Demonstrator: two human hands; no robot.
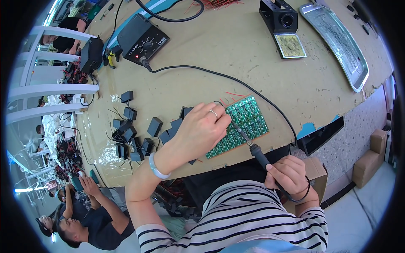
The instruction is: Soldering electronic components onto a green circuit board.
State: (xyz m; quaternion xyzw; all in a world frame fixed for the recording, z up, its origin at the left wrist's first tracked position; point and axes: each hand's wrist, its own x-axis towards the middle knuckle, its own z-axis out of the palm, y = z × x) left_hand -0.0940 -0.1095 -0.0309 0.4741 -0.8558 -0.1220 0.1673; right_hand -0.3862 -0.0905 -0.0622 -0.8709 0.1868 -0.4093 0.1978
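My right hand (289, 177) is closed around the dark handle of a soldering iron (259, 155). The iron's metal tip points up and left, onto a green circuit board panel (249, 113) near the table's front edge. Over the left part of this panel, my left hand (203, 128) has its fingers pinched together close to the iron's tip. What they hold, if anything, is hidden beneath them. Beside my left wrist lie several small black boxes (155, 126) with thin dark leads, some partly covered by the hand. Short red wires (234, 94) lie at the panel's far edge.
A black soldering station (142, 40), its red light on, stands at the back left; its cable (228, 76) arcs across the table to the right. At the back right are an iron stand (278, 17) with a yellowish sponge (290, 45) and a metal tray (337, 42). Other people sit at left.
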